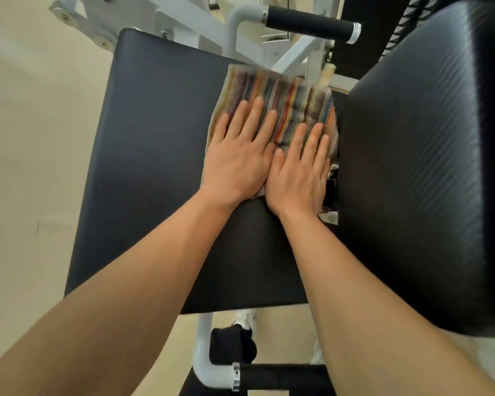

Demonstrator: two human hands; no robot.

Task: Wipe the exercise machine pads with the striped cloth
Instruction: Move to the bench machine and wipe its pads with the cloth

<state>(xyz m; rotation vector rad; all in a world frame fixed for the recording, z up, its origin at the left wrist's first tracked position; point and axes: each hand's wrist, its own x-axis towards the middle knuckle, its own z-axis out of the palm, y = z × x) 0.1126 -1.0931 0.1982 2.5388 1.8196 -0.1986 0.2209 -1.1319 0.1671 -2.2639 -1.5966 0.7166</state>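
Note:
A multicoloured striped cloth (286, 95) lies flat on the black seat pad (155, 155), near the pad's far right part. My left hand (237, 158) and my right hand (300, 172) press on the cloth side by side, palms down, fingers straight and slightly spread. Both hands cover the cloth's near half. The cloth's right edge touches the big black back pad (412, 172), which stands to the right. The cloth looks blurred.
A white metal frame (203, 27) with a black foam handle (309, 22) rises behind the seat pad. Another white tube with a black grip (275, 377) sits below the pad's near edge. A beige floor (26, 167) lies to the left.

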